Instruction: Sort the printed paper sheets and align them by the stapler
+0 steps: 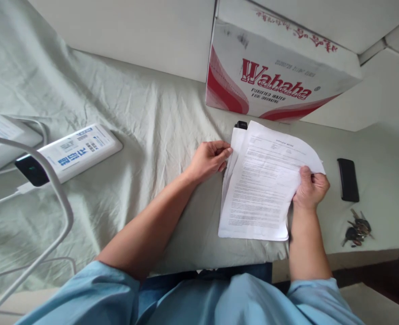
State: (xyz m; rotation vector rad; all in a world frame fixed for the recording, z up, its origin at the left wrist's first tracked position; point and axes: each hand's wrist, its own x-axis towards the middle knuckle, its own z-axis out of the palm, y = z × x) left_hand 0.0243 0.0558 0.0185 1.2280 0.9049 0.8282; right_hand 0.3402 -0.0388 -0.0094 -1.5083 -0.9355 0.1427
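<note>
We judge the paper sheets [260, 189] light, limp and easily creased; best held by their side edges. They lie on the worktop [185, 230], in front of the carton [270, 76]. Our left hand [211, 160], slanting in, has its grip pinching the upper left edge. Our right hand [310, 185], more upright, clasps the right edge, thumb on top.

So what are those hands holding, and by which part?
Printed papers: the right hand grips their right edge; the left hand pinches the left edge, toward the top.
</note>
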